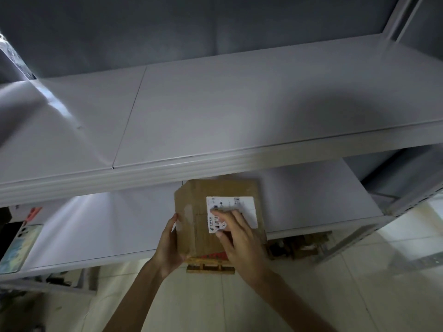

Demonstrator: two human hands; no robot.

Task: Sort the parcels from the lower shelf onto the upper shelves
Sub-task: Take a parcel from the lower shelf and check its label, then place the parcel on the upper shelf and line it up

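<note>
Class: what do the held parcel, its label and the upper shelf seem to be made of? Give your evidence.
Parcel: corrugated cardboard, matte brown, with glossy tape strips. Label: white paper sticker, printed barcode. Upper shelf: probably painted sheet metal, smooth pale grey with a soft sheen and folded edge.

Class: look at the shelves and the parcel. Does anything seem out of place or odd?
A phone lies at the left end of the lower shelf, not a parcel. The box itself looks intact; its label is slightly askew.
</note>
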